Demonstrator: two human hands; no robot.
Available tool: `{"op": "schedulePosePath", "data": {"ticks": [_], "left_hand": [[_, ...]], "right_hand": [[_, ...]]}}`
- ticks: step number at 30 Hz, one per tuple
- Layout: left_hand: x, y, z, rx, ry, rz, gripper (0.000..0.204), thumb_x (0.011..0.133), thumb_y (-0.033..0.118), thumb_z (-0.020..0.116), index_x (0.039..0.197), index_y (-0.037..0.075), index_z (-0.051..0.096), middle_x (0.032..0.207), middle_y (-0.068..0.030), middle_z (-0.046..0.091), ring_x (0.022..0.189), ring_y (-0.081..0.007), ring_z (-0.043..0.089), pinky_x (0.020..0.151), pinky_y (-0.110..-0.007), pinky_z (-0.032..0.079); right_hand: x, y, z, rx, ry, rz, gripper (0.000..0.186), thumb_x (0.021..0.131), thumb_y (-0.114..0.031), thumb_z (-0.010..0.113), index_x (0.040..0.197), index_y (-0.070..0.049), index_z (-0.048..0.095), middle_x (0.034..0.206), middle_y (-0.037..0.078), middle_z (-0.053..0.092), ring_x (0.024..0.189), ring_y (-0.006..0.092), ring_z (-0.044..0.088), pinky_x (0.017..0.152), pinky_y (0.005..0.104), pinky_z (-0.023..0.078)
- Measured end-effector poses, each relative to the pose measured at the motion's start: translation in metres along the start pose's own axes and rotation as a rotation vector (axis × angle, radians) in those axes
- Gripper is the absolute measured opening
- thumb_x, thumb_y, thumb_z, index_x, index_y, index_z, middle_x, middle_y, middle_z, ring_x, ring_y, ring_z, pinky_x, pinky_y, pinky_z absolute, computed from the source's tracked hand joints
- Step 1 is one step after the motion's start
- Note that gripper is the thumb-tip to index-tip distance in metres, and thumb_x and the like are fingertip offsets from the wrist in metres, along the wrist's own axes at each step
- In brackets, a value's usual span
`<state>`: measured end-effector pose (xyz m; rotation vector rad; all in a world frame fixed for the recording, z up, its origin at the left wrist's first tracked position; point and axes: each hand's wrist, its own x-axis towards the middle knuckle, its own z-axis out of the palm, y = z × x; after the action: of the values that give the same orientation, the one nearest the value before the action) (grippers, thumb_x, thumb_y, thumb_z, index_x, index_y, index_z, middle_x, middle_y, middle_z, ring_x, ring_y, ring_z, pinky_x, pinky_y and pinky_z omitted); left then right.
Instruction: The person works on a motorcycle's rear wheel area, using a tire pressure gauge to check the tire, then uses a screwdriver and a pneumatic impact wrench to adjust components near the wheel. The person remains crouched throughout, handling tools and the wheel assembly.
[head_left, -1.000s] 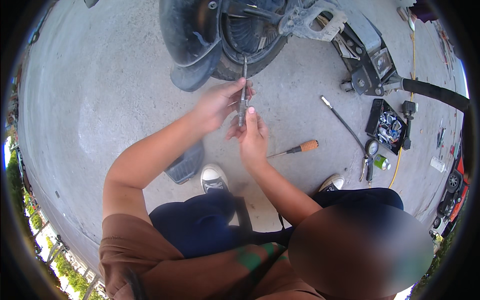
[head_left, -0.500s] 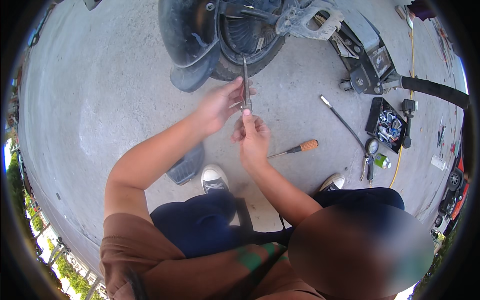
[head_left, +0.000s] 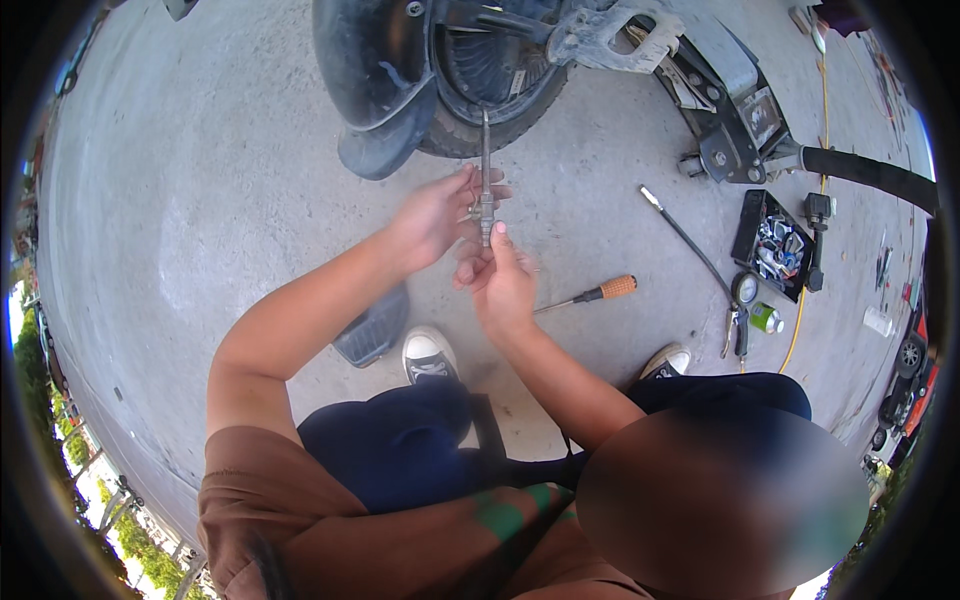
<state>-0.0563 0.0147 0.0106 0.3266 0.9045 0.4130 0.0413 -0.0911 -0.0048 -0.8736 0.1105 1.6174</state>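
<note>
In front of me, a slim metal tool (head_left: 487, 160) points away from me. It has a long thin stem and a thicker, ridged near end with a small side knob, and its far tip overlaps the rim of a black-tyred wheel (head_left: 520, 125). My left hand (head_left: 435, 220) is loosely around its middle from the left, thumb up and fingers passing behind it. At the near end, my right hand (head_left: 503, 290) has its thumb against the tool and its fingers curled. Whether the tip touches the wheel is unclear.
A dark fender (head_left: 375, 75) hangs left of the wheel. A floor jack (head_left: 735, 130) stands at right. An orange-handled screwdriver (head_left: 612, 288), a gauge with hose (head_left: 745, 288), a green can (head_left: 766, 319) and a black tray of metal parts (head_left: 750, 235) lie on the concrete.
The tool has turned in my hands; its side knob shows now and a red part is no longer seen. My right hand has shifted slightly left and nearer me.
</note>
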Motion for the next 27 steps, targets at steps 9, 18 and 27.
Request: {"op": "schedulePosePath", "data": {"ticks": [9,18,27], "left_hand": [[0.001,0.003,0.000,0.001,-0.027,-0.027,0.043,0.102,0.039,0.038,0.127,0.007,0.052,0.122,-0.0089,0.057,0.116,-0.0205,0.046,0.104,-0.040,0.033],[0.006,-0.003,-0.011,0.007,-0.029,0.003,0.040,0.101,0.038,0.040,0.126,0.008,0.052,0.126,-0.0084,0.056,0.115,-0.0194,0.047,0.102,-0.038,0.035],[0.008,0.000,-0.014,-0.028,-0.019,-0.009,0.034,0.100,0.036,0.044,0.121,0.011,0.055,0.125,-0.0060,0.058,0.115,-0.0161,0.046,0.103,-0.036,0.032]], "right_hand": [[0.001,0.000,-0.001,-0.063,0.012,0.016,0.031,0.100,-0.035,0.049,0.092,-0.006,0.055,0.073,0.006,0.057,0.059,0.0137,0.053,0.056,0.0311,0.045],[0.003,0.004,-0.009,0.033,-0.053,0.094,0.029,0.098,-0.036,0.054,0.098,-0.007,0.058,0.075,0.001,0.055,0.060,0.0097,0.049,0.057,0.0272,0.041],[0.003,0.000,-0.002,0.108,0.014,0.110,0.019,0.095,-0.027,0.062,0.094,-0.008,0.057,0.074,0.001,0.055,0.061,0.0090,0.050,0.056,0.0251,0.042]]}}
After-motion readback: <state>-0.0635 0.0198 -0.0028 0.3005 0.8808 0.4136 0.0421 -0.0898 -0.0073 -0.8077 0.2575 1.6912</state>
